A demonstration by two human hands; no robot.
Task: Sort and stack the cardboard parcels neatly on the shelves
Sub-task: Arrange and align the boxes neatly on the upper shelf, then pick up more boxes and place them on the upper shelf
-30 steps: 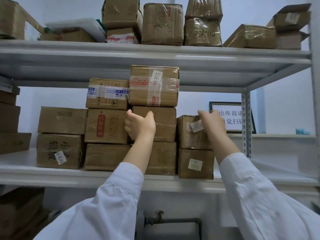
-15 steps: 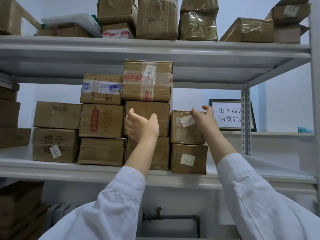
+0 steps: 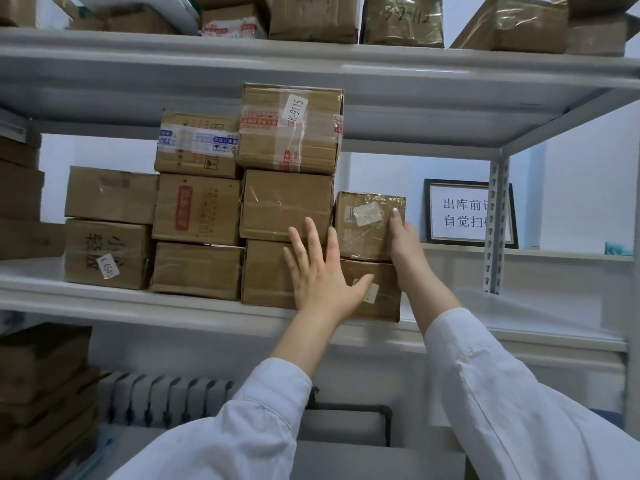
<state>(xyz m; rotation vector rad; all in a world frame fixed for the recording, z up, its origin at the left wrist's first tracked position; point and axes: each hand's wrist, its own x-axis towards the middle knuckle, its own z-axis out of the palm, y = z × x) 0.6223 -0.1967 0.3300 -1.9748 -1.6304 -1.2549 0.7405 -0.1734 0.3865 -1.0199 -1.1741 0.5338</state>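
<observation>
Brown cardboard parcels stand in stacks on the middle shelf (image 3: 173, 306). My left hand (image 3: 320, 271) lies flat with spread fingers against the fronts of the bottom parcel (image 3: 266, 271) and the lower small parcel (image 3: 384, 292). My right hand (image 3: 403, 240) presses with straight fingers on the right side of the small upper parcel (image 3: 363, 226), which sits on that lower one. A taped parcel marked K-9115 (image 3: 291, 128) tops the tall stack, above a plain parcel (image 3: 284, 206).
More parcels crowd the top shelf (image 3: 311, 60) and the left edge (image 3: 20, 195). A framed notice (image 3: 460, 213) leans behind the shelf post (image 3: 497, 226). Right of the stacks the shelf board is bare. Boxes (image 3: 41, 393) and a radiator (image 3: 166, 396) lie below.
My left hand dropped from the middle parcel and opened flat on the lower parcels. My right hand slid down the small upper parcel's right side. The view tilted downward.
</observation>
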